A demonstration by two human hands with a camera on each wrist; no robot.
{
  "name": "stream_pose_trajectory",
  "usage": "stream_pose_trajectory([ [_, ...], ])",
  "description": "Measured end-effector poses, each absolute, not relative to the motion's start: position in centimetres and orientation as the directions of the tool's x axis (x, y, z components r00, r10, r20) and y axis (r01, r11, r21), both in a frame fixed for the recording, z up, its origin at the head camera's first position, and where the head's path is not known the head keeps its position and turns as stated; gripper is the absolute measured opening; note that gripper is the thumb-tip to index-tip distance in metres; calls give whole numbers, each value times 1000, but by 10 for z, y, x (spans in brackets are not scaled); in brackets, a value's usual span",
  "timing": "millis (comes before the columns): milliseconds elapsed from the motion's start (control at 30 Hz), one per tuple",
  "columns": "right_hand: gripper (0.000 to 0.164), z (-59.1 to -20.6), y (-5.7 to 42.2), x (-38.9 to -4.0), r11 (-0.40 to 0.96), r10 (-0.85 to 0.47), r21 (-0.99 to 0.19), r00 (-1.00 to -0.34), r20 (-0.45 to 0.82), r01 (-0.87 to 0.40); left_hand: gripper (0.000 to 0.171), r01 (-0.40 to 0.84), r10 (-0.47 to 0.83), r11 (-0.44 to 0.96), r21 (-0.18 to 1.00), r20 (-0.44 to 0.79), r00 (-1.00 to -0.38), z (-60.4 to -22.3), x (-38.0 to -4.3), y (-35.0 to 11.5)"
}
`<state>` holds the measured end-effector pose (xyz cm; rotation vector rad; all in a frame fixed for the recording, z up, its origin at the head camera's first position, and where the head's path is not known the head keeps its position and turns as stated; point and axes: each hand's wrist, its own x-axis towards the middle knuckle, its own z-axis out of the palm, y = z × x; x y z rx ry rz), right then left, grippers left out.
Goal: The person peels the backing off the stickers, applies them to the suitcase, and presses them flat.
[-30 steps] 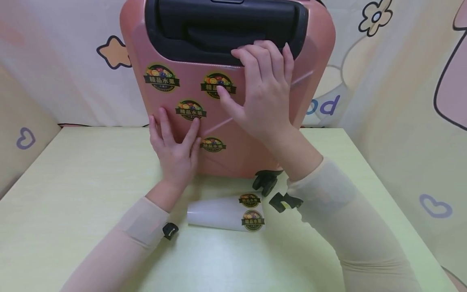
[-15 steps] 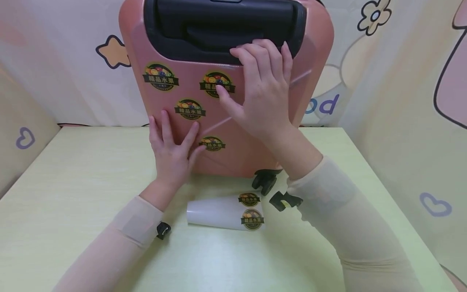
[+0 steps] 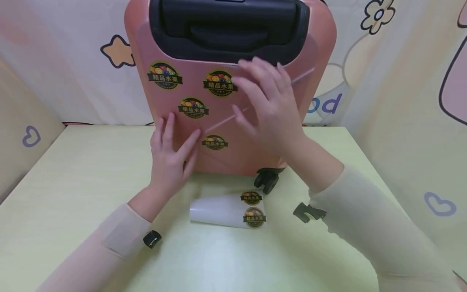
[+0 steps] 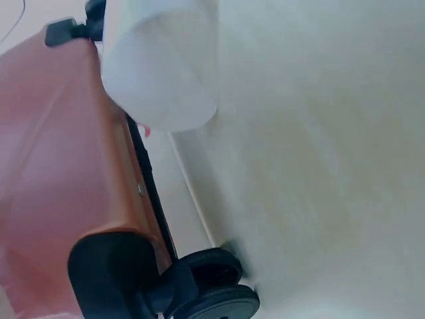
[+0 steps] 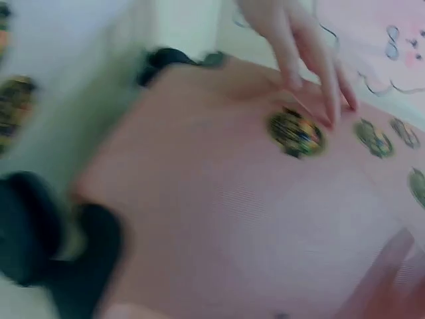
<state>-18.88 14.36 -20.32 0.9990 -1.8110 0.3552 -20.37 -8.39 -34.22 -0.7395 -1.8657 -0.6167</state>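
A pink suitcase stands upright on the table, with several round fruit-logo stickers on its front. My left hand rests its spread fingertips on the lower left of the case, below the middle sticker. In the right wrist view, the fingers of that left hand reach down beside the lowest sticker. My right hand hovers close over the front, right of the upper sticker, fingers loosely bent and holding nothing. Above it is the black recessed handle.
A curled white backing sheet with two stickers lies on the table before the suitcase. A black caster wheel sits at the case's lower right corner. A patterned curtain hangs behind.
My right hand has come off the black handle's edge, moving down and right, baring the upper sticker. My left hand has slid slightly down, its thumb moving away from the lowest sticker.
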Motion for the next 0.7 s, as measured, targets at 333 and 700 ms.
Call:
stream_pose_trajectory([
  [333, 27, -280, 173, -148, 516, -645, 46, -353, 678, -855, 31, 821, 371, 551, 146, 839, -398, -343, -177, -88],
  [700, 28, -339, 198, -113, 715, -621, -159, -724, 301, -680, 22, 751, 420, 449, 484, 627, -656, -346, -144, -89],
])
